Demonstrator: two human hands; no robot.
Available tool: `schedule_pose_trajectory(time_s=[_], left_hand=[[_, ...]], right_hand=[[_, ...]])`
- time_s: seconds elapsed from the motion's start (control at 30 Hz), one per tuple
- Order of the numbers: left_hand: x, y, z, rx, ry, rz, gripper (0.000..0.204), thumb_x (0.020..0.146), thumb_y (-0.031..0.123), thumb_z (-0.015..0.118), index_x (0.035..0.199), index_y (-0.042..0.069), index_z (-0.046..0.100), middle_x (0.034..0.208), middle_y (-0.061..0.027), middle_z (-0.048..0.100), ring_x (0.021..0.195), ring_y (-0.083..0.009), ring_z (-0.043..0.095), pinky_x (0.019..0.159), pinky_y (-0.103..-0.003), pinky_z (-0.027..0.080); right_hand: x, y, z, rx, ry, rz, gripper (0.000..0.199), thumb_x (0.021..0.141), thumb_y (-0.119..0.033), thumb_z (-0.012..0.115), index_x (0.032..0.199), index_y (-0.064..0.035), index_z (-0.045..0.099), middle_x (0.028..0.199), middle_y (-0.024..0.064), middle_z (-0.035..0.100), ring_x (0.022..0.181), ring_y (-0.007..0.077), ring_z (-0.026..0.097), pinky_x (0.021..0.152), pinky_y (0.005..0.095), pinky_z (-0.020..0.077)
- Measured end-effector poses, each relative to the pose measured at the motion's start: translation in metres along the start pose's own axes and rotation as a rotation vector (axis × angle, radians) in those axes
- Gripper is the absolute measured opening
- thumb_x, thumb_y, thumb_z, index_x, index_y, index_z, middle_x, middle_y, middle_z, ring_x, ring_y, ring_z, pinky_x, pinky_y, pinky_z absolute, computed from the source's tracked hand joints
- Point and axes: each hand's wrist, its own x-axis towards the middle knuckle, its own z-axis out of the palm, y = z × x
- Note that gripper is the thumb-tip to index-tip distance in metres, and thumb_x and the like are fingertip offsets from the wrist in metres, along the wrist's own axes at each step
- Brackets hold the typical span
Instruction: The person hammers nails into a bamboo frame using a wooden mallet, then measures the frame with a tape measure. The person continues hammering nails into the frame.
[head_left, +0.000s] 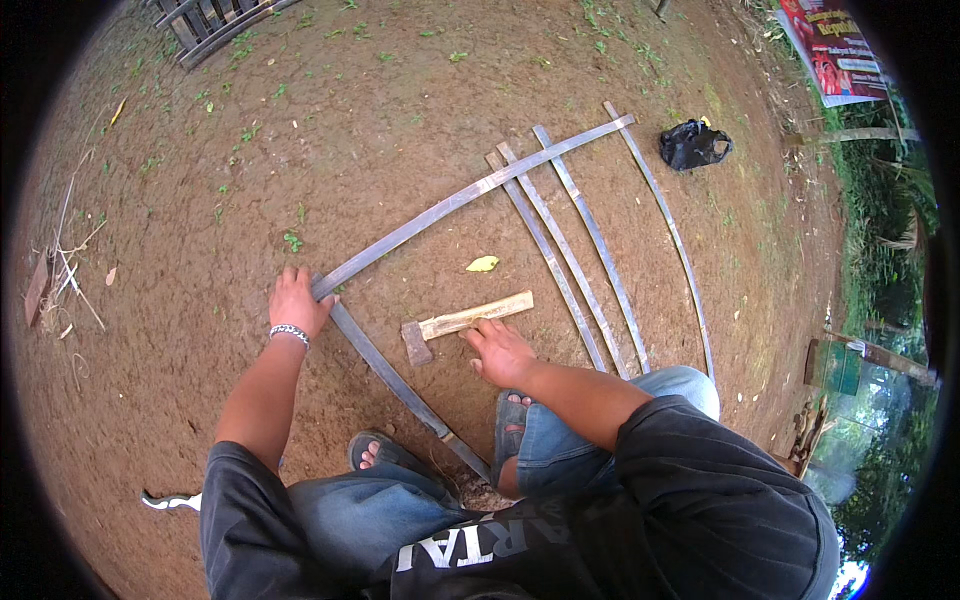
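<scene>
On the ground, my left hand grips the near end of a long grey-brown bamboo slat, where it overlaps the end of another slat that runs down toward my feet. The thumb lies at the joint. My right hand has its fingers stretched out against the pale wooden handle of a hatchet; they are not wrapped round it. Its rusty head points left. Several more slats lie under the long slat to the right, fanning toward me. My right knee hides some of their near ends.
A yellow leaf lies within the slats. Beyond their far end sits a black plastic bag. A slatted wooden frame is at the far left, and dry twigs lie left. My sandalled foot is close to the near slat.
</scene>
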Motion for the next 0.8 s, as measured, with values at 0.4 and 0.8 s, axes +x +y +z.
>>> schedule_pose_trajectory(time_s=[0.4, 0.8], left_hand=[[0.010, 0.008, 0.005, -0.092, -0.024, -0.097, 0.064, 0.078, 0.031, 0.083, 0.125, -0.001, 0.053, 0.128, -0.0213, 0.052, 0.120, -0.0400, 0.057, 0.100, -0.048, 0.050], [0.013, 0.011, 0.009, -0.044, -0.031, -0.112, 0.060, 0.078, 0.028, 0.081, 0.122, -0.001, 0.052, 0.128, -0.0222, 0.051, 0.117, -0.0407, 0.059, 0.099, -0.048, 0.051]], right_hand=[[0.004, -0.003, 0.003, 0.096, 0.063, 0.029, 0.060, 0.087, -0.022, 0.070, 0.141, -0.0081, 0.049, 0.134, 0.0162, 0.049, 0.132, 0.0329, 0.046, 0.111, 0.0461, 0.0392], [0.005, 0.006, 0.005, 0.084, 0.058, 0.026, 0.060, 0.088, -0.024, 0.071, 0.141, -0.0083, 0.048, 0.134, 0.0161, 0.047, 0.132, 0.0329, 0.045, 0.112, 0.0451, 0.0391]])
